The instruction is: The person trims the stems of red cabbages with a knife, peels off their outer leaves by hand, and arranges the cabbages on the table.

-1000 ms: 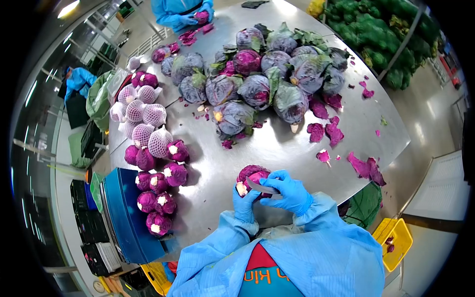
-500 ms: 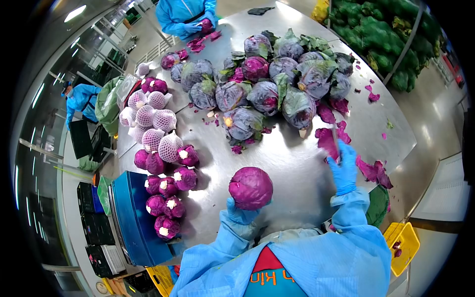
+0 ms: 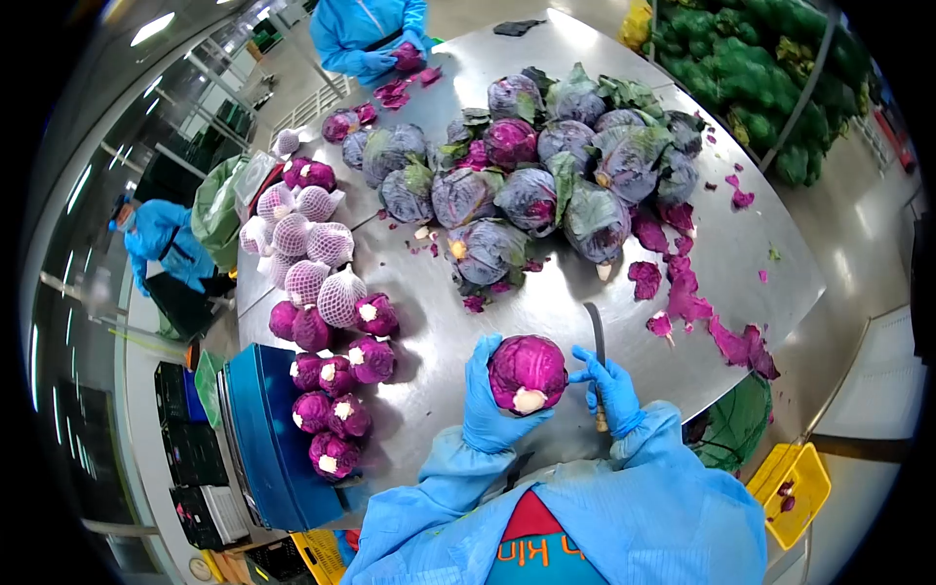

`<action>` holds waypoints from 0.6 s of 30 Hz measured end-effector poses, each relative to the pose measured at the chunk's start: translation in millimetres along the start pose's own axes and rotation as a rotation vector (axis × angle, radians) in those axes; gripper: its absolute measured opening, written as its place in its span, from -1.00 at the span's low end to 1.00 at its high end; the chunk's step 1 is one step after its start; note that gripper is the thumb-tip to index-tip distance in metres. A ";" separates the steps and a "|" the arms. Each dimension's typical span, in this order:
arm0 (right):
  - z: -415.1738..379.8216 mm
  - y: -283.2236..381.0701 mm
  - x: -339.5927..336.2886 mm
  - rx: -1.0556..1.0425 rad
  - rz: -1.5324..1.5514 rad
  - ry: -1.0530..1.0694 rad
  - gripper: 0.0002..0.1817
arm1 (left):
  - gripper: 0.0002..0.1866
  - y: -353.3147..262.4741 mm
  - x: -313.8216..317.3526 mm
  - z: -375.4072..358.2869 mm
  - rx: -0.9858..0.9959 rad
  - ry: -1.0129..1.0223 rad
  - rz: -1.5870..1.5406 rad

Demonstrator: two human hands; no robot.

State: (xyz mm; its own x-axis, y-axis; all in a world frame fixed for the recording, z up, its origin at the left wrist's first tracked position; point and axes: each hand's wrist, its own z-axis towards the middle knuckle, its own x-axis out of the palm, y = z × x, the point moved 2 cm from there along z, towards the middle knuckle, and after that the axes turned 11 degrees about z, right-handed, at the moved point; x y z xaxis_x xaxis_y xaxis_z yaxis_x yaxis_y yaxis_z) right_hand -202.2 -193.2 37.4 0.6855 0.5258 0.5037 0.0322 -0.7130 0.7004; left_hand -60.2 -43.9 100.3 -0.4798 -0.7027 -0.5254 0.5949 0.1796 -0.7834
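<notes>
A peeled purple cabbage (image 3: 526, 375) rests in my left hand (image 3: 487, 405), its pale cut stem turned toward me. My gloved fingers wrap round its left side and underside. Just right of the cabbage, my right hand (image 3: 612, 390) is closed on a knife (image 3: 597, 336) with a dark curved blade pointing away from me and a light brown handle. Beyond both hands lies a heap of untrimmed purple cabbages (image 3: 531, 195) with outer leaves. Trimmed cabbages (image 3: 348, 414) stand in a group to the left, near several net-wrapped ones (image 3: 307, 239).
Loose purple leaves (image 3: 687, 297) are scattered on the right of the metal table (image 3: 780, 263). A blue bin (image 3: 278, 434) stands at the left edge, a yellow basket (image 3: 795, 487) at the lower right. A co-worker (image 3: 366, 34) handles a cabbage across the table.
My right hand has come from the loose leaves toward the cabbage with the knife. The cabbage has moved slightly right and turned, showing its stem. A leaf piece has been let go on the table.
</notes>
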 end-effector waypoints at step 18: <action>-12.2 29.9 24.8 -0.091 -0.041 0.318 -0.30 | -0.31 49.9 48.3 -52.0 0.137 -0.471 -0.046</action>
State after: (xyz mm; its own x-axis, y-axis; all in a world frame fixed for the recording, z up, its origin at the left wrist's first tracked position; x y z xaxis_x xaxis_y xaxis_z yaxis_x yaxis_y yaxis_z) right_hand -193.1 -195.8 77.0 0.4230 0.6822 0.5965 -0.0200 -0.6511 0.7588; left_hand -87.2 -33.0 18.5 -0.1824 -0.9485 -0.2591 0.6747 0.0709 -0.7347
